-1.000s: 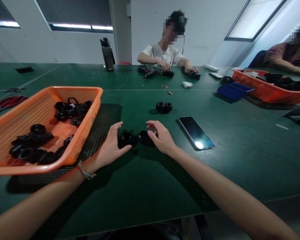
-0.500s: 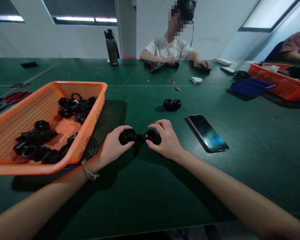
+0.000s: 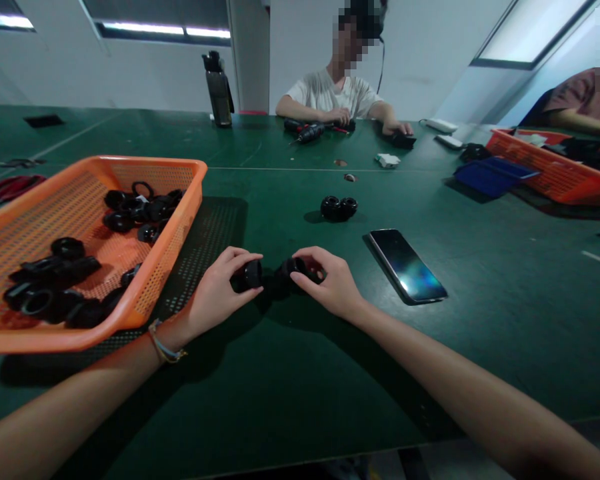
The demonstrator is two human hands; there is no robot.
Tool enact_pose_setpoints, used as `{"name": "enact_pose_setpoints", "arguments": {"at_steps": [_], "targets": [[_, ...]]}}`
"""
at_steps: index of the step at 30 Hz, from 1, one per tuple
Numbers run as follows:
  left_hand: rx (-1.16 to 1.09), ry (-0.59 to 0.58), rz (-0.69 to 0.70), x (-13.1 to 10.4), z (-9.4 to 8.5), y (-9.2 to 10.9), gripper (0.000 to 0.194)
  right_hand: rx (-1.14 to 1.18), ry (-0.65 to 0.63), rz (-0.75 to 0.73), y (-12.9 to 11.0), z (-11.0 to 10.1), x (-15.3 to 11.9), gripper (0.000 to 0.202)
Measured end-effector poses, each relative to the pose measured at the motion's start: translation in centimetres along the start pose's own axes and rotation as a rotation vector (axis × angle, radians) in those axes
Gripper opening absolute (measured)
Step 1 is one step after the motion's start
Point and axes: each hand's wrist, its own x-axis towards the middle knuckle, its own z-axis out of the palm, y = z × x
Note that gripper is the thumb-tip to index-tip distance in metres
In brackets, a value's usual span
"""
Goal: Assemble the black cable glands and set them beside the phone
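Note:
My left hand (image 3: 219, 283) is closed round a glossy black round part (image 3: 248, 276), thumb below and fingers above. A second black round part (image 3: 292, 268), with an open end, sits in the grip of my right hand (image 3: 333, 280). The two parts are held close to the green table (image 3: 300, 373), side by side with a small gap between them. Beyond my hands stands a pair of similar black rounded pieces (image 3: 339, 208), touching each other. The exact kind of these parts I cannot make out.
An orange basket (image 3: 200, 183) holding several black parts stands at left. A phone (image 3: 407, 265) lies right of my hand. Farther off are a bottle (image 3: 219, 90), a power drill (image 3: 307, 133), a blue tray (image 3: 495, 175), another orange basket (image 3: 555, 180) and a co-worker (image 3: 330, 97) across the table.
Both hands have turned the black parts: the left one's end now faces right, and the right one is tilted. The whole view has shifted slightly.

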Motion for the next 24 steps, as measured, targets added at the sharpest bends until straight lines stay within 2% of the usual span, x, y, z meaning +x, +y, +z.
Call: {"name": "enact_pose_setpoints", "arguments": {"at_steps": [3,6,17,24], "targets": [[-0.053,0.0,-0.017,0.0,0.1,0.0,0.034,0.166,-0.023,0.111,0.2,0.0,0.0,0.016],[-0.074,0.001,-0.026,0.0,0.3,0.0,0.03,0.243,-0.064,0.143,0.5,0.0,0.0,0.018],[-0.012,-0.072,0.065,-0.2,0.0,0.5,0.035,0.215,-0.153,0.092,-0.6,0.6,-0.6,0.018],[-0.006,-0.066,0.121,-0.3,-0.1,0.4,0.036,0.221,-0.177,0.068,-0.7,0.5,-0.8,0.023]]}}
